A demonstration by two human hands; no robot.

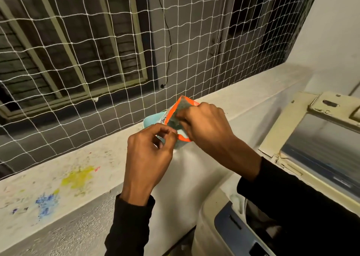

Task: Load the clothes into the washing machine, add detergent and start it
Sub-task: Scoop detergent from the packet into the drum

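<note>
At the bottom of the frame two black sleeves (128, 228) rise toward the middle. In the lower right corner sits the washer (218, 226), cream with a blue-grey panel; its drum opening is mostly hidden behind the right sleeve, so what lies inside cannot be told. Its raised lid (315, 144) stands at the right edge, tinted window in a yellowed frame.

Just above centre, the left hand (150, 154) is curled, thumb and forefinger pinched on the lower corner of the pouch (178, 117). The right hand (204, 125) comes in from the right and clamps the pouch's upper side between thumb and fingers — both hands grasp the same pouch, touching it at opposite edges. The pouch is pale blue-green with an orange border, its mouth spread toward the camera; it is blurred, so the print on it cannot be read. It is held up over the ledge (78, 181), left of the washer.

The ledge runs from the lower left up toward the right, white and speckled, with a yellow stain (78, 177) and a blue stain (45, 203) in the lower left. Beyond it a white net (97, 60) spans the upper frame — through it show a dark window (58, 60) at upper left and a grey wall. A white wall (335, 31) fills the upper right.
</note>
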